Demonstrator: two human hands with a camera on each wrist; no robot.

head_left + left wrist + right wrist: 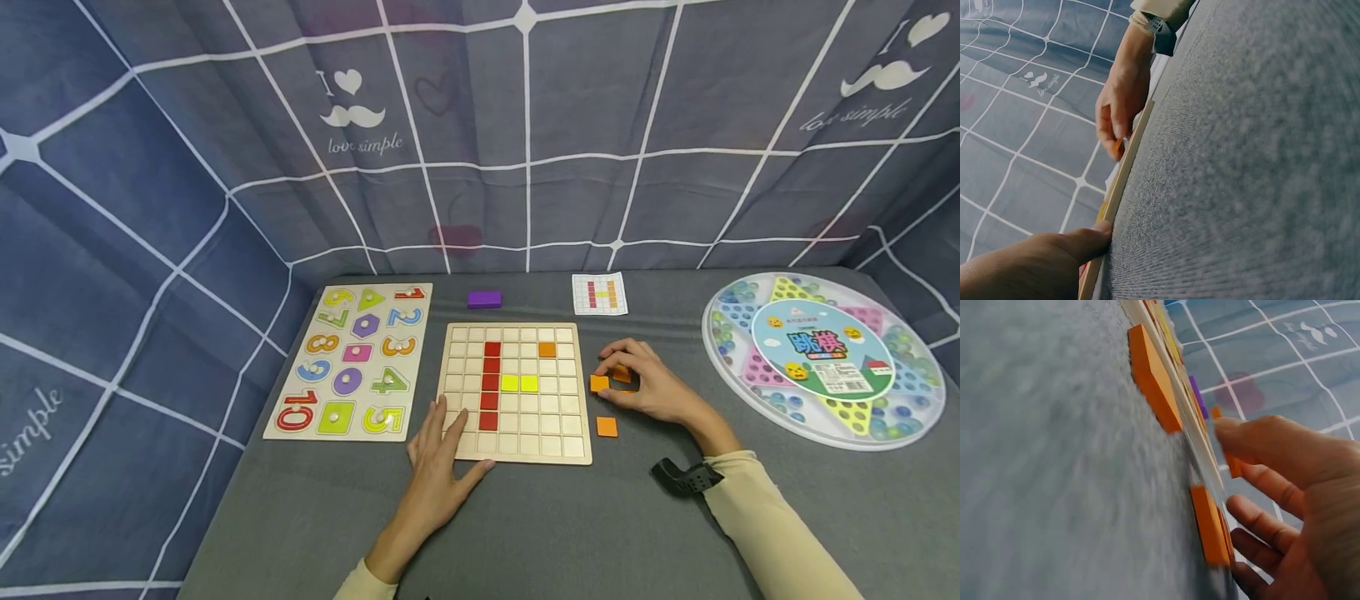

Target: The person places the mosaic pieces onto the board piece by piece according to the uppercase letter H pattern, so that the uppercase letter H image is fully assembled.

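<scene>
Currently orange tile (598, 383) btwn R grip (648, 387) thumb/index; board (555, 427) just beside.

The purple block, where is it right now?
In the head view, the purple block lies just past the far edge of the grid board, between the number puzzle on its left and the pattern card on its right.
</scene>
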